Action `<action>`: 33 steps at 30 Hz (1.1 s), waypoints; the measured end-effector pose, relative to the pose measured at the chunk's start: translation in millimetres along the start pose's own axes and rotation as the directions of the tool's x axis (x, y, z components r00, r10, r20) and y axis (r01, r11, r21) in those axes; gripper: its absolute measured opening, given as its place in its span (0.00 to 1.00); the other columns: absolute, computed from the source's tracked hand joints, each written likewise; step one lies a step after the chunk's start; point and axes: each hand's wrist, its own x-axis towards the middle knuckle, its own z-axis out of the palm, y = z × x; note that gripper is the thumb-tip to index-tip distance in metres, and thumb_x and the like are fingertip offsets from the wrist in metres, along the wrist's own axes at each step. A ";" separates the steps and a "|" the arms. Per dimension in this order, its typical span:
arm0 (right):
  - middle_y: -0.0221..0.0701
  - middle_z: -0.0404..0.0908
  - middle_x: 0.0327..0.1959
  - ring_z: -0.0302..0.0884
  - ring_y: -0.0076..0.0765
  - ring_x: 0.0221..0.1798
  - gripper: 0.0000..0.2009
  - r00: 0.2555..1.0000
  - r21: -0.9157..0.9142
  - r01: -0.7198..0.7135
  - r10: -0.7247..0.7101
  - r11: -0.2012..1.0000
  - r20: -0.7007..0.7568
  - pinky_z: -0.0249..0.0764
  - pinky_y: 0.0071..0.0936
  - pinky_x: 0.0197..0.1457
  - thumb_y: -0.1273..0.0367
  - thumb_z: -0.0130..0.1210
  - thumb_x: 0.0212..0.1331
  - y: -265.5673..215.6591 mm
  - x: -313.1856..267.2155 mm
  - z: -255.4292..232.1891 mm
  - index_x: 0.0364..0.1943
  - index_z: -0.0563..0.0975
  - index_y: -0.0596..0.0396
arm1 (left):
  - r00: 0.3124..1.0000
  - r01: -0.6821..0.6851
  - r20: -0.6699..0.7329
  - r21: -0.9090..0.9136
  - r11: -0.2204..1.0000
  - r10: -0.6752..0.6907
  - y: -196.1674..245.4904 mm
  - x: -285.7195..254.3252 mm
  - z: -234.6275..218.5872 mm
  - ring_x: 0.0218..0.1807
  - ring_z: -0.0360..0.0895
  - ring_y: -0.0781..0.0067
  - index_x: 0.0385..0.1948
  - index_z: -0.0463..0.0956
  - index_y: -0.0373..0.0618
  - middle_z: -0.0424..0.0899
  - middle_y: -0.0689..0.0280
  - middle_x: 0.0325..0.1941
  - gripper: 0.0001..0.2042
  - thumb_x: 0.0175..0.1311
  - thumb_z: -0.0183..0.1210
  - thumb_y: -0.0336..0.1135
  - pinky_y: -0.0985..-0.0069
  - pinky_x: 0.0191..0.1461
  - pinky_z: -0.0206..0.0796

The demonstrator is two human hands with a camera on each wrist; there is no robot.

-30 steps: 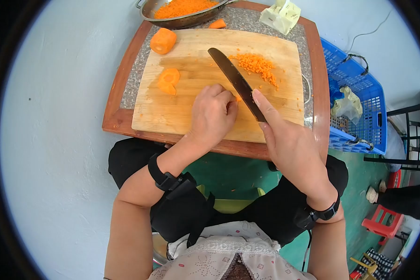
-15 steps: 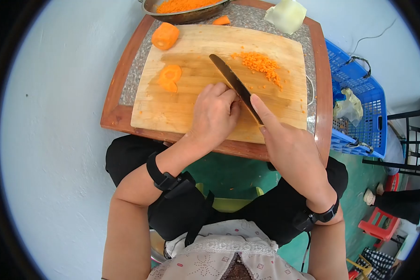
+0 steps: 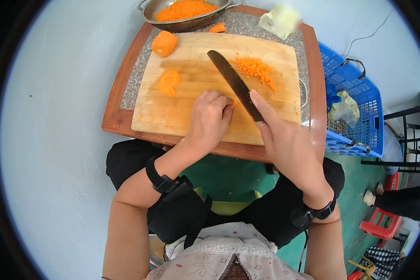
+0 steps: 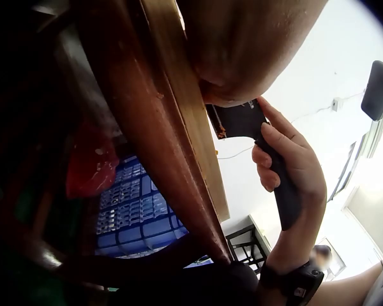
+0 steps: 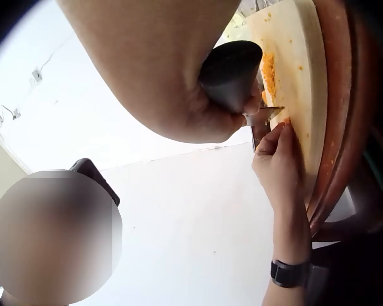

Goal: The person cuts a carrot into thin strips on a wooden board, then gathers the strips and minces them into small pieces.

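- Head view: left hand [image 3: 210,119] curls over a carrot piece [image 3: 234,102] on the board [image 3: 172,112]; diced pile [image 3: 254,69] beyond.
- Left wrist view: right hand [image 4: 287,167] wraps the knife [image 4: 277,169] handle.

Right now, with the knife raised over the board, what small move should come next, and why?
Probably bring the knife down just beside the left hand fingertips. That hand pins a small carrot piece on the cutting board, and the right hand holds the blade right next to it, so another chop seems due.
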 end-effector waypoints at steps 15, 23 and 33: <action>0.38 0.76 0.15 0.77 0.45 0.18 0.33 0.998 -0.132 0.059 -0.054 0.990 0.042 0.74 0.39 0.23 0.75 0.52 0.55 -6.3 9.6 17.0 0.70 0.62 0.52 | 1.000 -0.004 0.031 0.029 1.000 0.003 1.7 1.4 -1.4 0.35 0.72 0.52 0.22 0.77 0.37 0.74 0.56 0.27 0.04 0.47 0.62 0.20 0.62 0.39 0.66; 0.42 0.76 0.16 0.76 0.51 0.19 0.28 0.999 0.023 -0.040 0.040 0.999 0.002 0.74 0.45 0.25 0.71 0.52 0.62 -4.2 7.1 4.3 0.68 0.64 0.48 | 1.000 0.003 -0.027 -0.006 1.000 -0.004 -0.1 -2.4 0.9 0.35 0.74 0.53 0.27 0.79 0.36 0.77 0.56 0.28 0.04 0.49 0.64 0.21 0.64 0.39 0.68; 0.40 0.76 0.16 0.77 0.47 0.17 0.28 1.000 -0.033 0.022 -0.021 0.999 0.014 0.74 0.41 0.23 0.73 0.52 0.60 -10.3 -1.7 3.6 0.68 0.65 0.49 | 1.000 0.011 -0.020 -0.021 1.000 -0.011 -0.7 -1.3 1.1 0.35 0.75 0.53 0.24 0.77 0.36 0.77 0.56 0.29 0.05 0.47 0.64 0.19 0.63 0.39 0.68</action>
